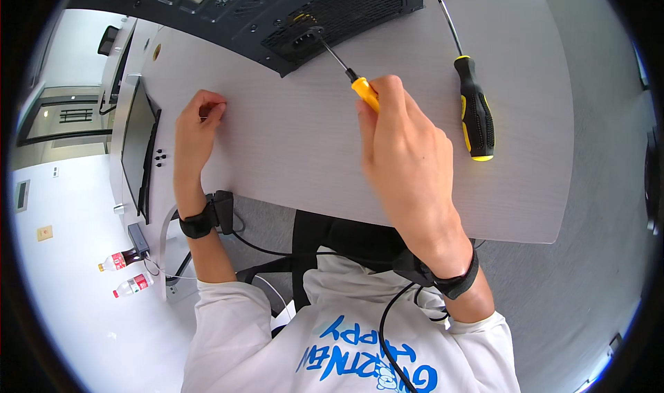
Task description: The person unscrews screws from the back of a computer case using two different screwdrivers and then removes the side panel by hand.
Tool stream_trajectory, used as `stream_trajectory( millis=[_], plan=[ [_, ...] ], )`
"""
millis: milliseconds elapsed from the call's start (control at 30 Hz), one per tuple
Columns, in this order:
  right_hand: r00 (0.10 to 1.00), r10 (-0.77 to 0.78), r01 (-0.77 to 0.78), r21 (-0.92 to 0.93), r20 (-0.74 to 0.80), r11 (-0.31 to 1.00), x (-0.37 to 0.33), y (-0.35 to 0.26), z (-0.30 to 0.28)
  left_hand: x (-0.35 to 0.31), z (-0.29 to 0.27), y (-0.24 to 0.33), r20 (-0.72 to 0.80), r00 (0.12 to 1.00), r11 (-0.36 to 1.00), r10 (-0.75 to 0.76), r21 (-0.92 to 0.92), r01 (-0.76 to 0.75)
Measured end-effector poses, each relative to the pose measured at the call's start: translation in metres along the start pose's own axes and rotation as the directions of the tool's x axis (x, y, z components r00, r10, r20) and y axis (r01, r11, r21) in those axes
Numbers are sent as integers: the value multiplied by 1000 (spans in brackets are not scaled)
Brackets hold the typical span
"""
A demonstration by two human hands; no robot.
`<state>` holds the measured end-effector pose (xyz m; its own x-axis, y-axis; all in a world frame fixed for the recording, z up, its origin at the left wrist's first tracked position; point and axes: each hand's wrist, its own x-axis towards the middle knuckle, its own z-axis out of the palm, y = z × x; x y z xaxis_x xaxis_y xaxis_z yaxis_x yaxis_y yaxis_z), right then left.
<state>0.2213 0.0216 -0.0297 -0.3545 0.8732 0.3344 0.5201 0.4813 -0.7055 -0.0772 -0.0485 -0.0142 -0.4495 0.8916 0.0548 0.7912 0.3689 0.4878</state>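
On the counter (pixel 297 158), screw work seems under way, unfinished: the right hand (pixel 413 144) grips a yellow screwdriver (pixel 365 93) reaching the computer case (pixel 252 30); whether the left hand's (pixel 196 131) curled grip holds anything, I cannot tell.

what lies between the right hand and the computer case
The yellow-handled screwdriver, gripped in the right hand and pointing toward the computer case, with tabletop beneath; shown in the head view.
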Motion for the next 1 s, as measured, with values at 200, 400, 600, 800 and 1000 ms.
stream_trajectory(
  millis=[200, 400, 600, 800, 1000],
  plan=[
    [998, 58, -59, 19, 16, 998, 4, -3, 4, 1, 0, 0, 31, 999, 1000, 13, 25, -14],
    [999, 30, -29, 69, -11, 997, 4, 3, 12, 1, 0, 0, 54, 999, 1000, 0, 1, 0],
    [999, 40, -40, 77, 11, 996, 6, -1, 11, -2, -1, 2, 38, 999, 999, 38, 11, -39],
    [999, 35, -38, 196, 23, 980, 6, -4, 16, -1, -2, -1, 37, 998, 998, 54, 42, -56],
    [989, 106, -123, 169, 108, 978, 4, -6, 13, -5, -4, 1, 55, 998, 999, 33, 0, -33]
  ],
)
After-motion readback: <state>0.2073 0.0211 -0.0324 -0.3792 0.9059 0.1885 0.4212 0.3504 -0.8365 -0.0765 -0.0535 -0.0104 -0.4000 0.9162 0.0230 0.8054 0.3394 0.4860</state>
